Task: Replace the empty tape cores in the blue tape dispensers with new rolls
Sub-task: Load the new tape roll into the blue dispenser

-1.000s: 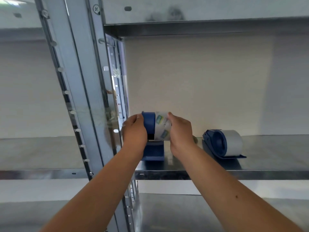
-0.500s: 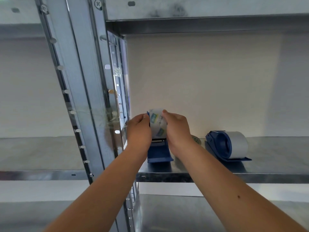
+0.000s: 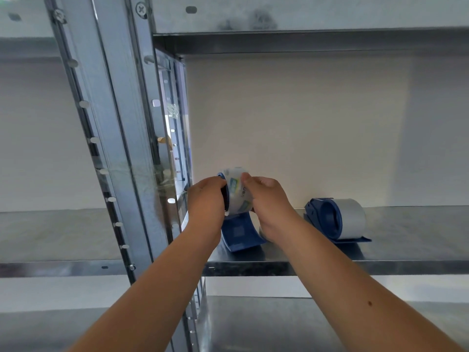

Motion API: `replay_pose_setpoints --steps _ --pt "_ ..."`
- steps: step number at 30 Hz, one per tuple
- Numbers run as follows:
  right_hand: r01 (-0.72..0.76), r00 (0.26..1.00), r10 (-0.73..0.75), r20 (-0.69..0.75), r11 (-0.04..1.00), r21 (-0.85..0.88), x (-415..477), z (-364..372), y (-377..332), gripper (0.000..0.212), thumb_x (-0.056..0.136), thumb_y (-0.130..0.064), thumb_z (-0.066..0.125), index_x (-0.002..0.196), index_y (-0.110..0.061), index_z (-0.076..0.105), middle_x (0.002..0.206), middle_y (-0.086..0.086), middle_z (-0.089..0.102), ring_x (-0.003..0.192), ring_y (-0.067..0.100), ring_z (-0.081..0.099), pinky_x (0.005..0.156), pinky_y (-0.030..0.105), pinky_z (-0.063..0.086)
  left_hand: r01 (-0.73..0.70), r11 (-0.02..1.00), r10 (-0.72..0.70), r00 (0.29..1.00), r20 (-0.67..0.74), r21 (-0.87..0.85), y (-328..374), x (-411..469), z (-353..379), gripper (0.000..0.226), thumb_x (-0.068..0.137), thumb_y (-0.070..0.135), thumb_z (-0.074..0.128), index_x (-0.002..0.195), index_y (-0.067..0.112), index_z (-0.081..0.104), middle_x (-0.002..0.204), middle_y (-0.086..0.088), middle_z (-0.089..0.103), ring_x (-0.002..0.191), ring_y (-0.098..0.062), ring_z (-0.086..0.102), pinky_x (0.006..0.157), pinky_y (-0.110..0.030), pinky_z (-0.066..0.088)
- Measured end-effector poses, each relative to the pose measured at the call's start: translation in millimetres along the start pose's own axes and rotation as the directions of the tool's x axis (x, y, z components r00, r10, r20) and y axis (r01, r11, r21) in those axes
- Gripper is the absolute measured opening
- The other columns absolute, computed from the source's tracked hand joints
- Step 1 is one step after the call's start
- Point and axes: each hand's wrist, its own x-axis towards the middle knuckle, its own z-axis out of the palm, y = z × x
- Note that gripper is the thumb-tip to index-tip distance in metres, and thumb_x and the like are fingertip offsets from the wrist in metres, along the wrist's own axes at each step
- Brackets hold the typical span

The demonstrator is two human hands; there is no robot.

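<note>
Two bare hands are shown meeting over a blue tape dispenser (image 3: 241, 235) on a metal shelf (image 3: 317, 266). The left hand (image 3: 206, 199) has its fingers (image 3: 213, 182) curled over the left face of a new roll (image 3: 237, 191). The right hand (image 3: 269, 201) has its fingers (image 3: 250, 180) curled onto the roll's outer band from the other side. The roll is thus held between both sets of fingers, directly above the dispenser's curved base, which stands on the shelf just below them. The roll is a short, wide cylinder of glossy clear film with blue-green printed labels showing through. A blue hub is glimpsed at its left face; whether the roll is fully seated cannot be told. Well to the right of the fingers, a second dispenser (image 3: 327, 219) of smooth blue plastic is seen, with a matte pale-grey roll (image 3: 351, 219) in it. The shelf is dull, reflective sheet steel, and a perforated steel upright (image 3: 114, 123) stands left of the fingers. The step in hand is judged to be seating the roll on the hub. It would best be kept square and pressed evenly from both sides, since slick film can slip and the light base may tip.
</note>
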Motion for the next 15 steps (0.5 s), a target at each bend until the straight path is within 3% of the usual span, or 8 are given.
replay_pose_setpoints --steps 3,5,8,10,13,15 --pt "0.060 0.998 -0.058 0.040 0.997 -0.048 -11.8 -7.0 -0.1 0.029 0.106 -0.032 0.049 0.092 -0.023 0.073 0.109 0.011 0.076 0.109 0.029 0.070 0.100 0.046 0.056 0.127 0.987 -0.125 0.992 0.027 -0.101 2.5 -1.0 0.8 0.026 0.091 0.022 0.062 0.103 0.003 0.075 0.105 -0.016 0.078 0.100 -0.034 0.075 0.090 -0.046 0.061" --pt "0.140 0.988 -0.132 0.081 0.984 -0.113 -21.5 -13.2 0.4 0.031 0.108 -0.030 0.046 0.098 -0.018 0.073 0.107 0.010 0.076 0.104 0.024 0.070 0.093 0.039 0.055 0.161 0.968 -0.142 0.984 0.109 -0.195 4.3 -4.3 -1.6 0.034 0.099 0.034 0.060 0.114 0.007 0.074 0.111 -0.016 0.079 0.100 -0.032 0.076 0.085 -0.043 0.061" --pt "0.266 0.961 -0.242 0.138 0.942 -0.205 -34.7 -23.0 2.9 0.029 0.107 -0.027 0.048 0.101 -0.011 0.070 0.100 0.015 0.073 0.082 0.012 0.061 0.070 0.021 0.046 0.213 0.940 -0.157 0.963 0.217 -0.266 13.3 -10.8 -4.5 0.050 0.098 0.050 0.058 0.116 0.005 0.073 0.111 -0.016 0.078 0.100 -0.032 0.075 0.086 -0.043 0.060" --pt "0.340 0.935 -0.299 0.192 0.911 -0.235 -40.4 -30.9 5.8 0.021 0.106 -0.023 0.051 0.101 -0.013 0.069 0.095 0.009 0.073 0.076 0.003 0.058 0.064 0.009 0.042 0.178 0.950 -0.117 0.964 0.237 -0.255 17.4 -15.3 -3.8 0.044 0.096 0.046 0.064 0.110 0.006 0.075 0.104 -0.016 0.078 0.093 -0.031 0.074 0.089 -0.044 0.060" --pt "0.352 0.905 -0.315 0.285 0.931 -0.092 -44.6 -40.6 10.7 0.017 0.103 -0.010 0.057 0.109 -0.015 0.072 0.100 0.000 0.076 0.093 0.003 0.068 0.081 0.012 0.051 0.096 0.975 -0.052 0.976 0.212 -0.202 19.1 -25.9 -0.5 0.032 0.093 0.037 0.068 0.103 0.009 0.078 0.101 -0.015 0.079 0.088 -0.031 0.074 0.092 -0.045 0.058" --pt "0.301 0.924 -0.305 0.232 0.952 0.051 -47.0 -43.5 8.5 0.019 0.100 -0.003 0.058 0.100 -0.007 0.077 0.088 -0.001 0.077 0.084 0.007 0.071 0.078 0.018 0.052 0.044 0.986 -0.010 0.980 0.200 -0.162 16.4 -31.7 0.4 0.029 0.090 0.037 0.070 0.097 0.011 0.079 0.097 -0.015 0.080 0.086 -0.030 0.076 0.083 -0.041 0.062"
